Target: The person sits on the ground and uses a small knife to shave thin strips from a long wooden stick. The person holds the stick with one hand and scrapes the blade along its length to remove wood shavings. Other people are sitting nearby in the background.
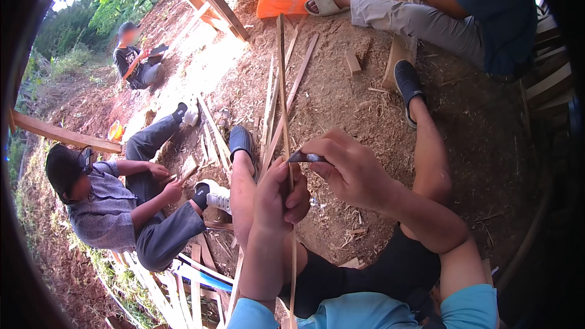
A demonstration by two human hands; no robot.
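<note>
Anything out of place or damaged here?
Mostly scatter: wood shavings litter the dirt, and loose strips lie at mixed angles near the wearer's left shoe, untidy underfoot. An orange bag or sheet lies crumpled by a co-worker's sandal. The long strip in the left hand shows no clear break.

1. A long, thin, light-brown wooden strip runs nearly vertically through the view, gripped partway along in the left hand.
2. A small dark-bladed knife, pinched in the right hand, points left, tip at the strip.
</note>
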